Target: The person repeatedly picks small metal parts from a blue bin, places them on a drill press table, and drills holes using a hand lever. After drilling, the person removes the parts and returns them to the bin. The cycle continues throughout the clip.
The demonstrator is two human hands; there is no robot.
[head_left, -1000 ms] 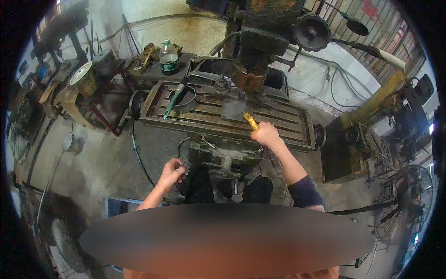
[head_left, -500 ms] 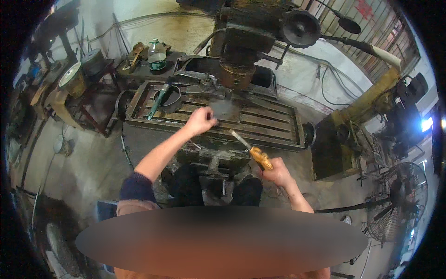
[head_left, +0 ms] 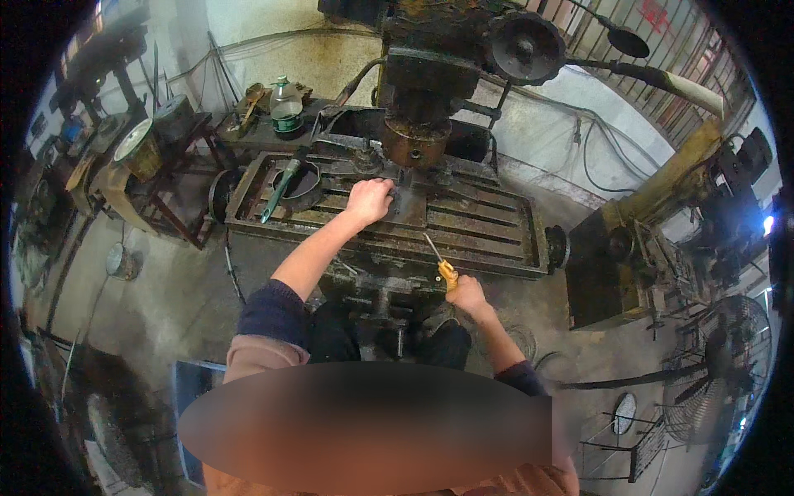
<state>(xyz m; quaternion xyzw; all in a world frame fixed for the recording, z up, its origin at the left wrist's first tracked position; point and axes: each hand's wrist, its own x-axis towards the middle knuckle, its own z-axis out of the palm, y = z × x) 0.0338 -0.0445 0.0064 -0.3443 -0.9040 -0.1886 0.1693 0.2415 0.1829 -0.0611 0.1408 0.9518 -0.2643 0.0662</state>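
Observation:
My left hand [head_left: 370,201] reaches over the middle of the milling machine's slotted table [head_left: 484,221], below the spindle head [head_left: 416,140]. Its fingers are curled closed next to a flat metal plate [head_left: 409,207]; whatever they hold is too small or hidden to name. In my right hand [head_left: 467,296] is a yellow air blow gun [head_left: 447,274], gripped by its handle. The gun's thin metal nozzle points up and left toward the table's front edge, apart from the left hand.
On the table's left side a round dark pan [head_left: 299,183] has a green-handled brush [head_left: 281,190] resting across it. A clear bottle [head_left: 286,107] stands on the bench behind. A handwheel [head_left: 557,248] sticks out at the table's right end. A large fan [head_left: 715,364] stands at the right.
My left hand has moved forward and slightly right over the plate. The right hand has shifted up and left with the blow gun, whose nozzle now points more steeply forward.

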